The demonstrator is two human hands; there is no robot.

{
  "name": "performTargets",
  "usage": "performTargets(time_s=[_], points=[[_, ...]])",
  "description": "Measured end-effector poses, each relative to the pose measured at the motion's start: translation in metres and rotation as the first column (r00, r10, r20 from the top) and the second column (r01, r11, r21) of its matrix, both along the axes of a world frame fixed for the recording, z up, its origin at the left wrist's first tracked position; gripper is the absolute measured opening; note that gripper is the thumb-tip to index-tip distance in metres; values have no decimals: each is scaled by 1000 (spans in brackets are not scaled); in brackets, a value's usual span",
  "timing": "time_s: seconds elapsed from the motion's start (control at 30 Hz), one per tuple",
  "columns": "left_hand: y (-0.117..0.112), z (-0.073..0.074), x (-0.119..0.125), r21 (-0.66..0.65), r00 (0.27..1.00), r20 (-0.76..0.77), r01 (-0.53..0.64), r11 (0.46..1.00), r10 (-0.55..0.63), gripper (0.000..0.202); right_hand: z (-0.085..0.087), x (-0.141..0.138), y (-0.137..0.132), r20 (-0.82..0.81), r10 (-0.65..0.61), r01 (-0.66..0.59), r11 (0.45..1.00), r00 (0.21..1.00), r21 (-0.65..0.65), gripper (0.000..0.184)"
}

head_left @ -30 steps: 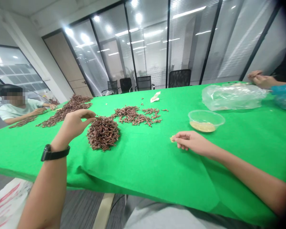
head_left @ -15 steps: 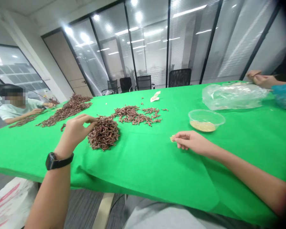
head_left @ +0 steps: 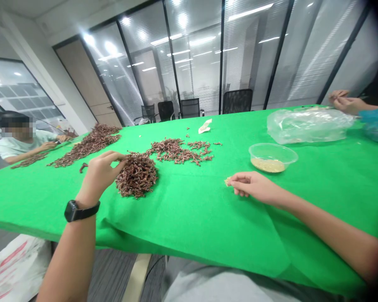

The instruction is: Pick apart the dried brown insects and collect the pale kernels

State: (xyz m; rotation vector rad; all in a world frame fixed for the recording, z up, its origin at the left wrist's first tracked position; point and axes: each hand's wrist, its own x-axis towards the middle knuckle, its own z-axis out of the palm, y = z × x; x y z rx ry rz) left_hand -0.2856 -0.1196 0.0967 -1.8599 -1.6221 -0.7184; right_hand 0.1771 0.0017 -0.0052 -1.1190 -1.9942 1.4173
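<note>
My left hand [head_left: 100,175], with a black watch on the wrist, rests at the left edge of a heap of small reddish-brown dried pieces [head_left: 137,175] on the green tablecloth [head_left: 189,209]. Its fingertips are pinched together at the top of the heap. My right hand [head_left: 250,186] lies on the cloth to the right, fingers curled, pinching a small pale bit [head_left: 227,181]. A clear plastic bowl [head_left: 272,157] with pale grains in it stands just behind the right hand. One loose brown piece [head_left: 82,167] lies left of my left hand.
More brown pieces are scattered at mid-table [head_left: 179,151] and in a long spread [head_left: 85,147] at the left, where another person [head_left: 17,140] sits. A clear plastic bag [head_left: 308,125] lies at the right, near a second person's hands [head_left: 345,101]. Office chairs stand behind.
My left hand has dropped from above the heap to its left edge and moved slightly nearer me. A loose brown piece now lies left of it. The right hand has stayed put.
</note>
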Motion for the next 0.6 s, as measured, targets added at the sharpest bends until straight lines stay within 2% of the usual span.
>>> performTargets(time_s=[0.3, 0.6], points=[[1, -7, -8, 9, 1000, -10, -6, 1000, 6, 17, 3, -1, -1, 3, 4, -4, 1000, 1000, 4, 50], [3, -8, -5, 20, 999, -28, -15, 1000, 15, 20, 6, -1, -4, 6, -5, 5, 1000, 1000, 3, 49]])
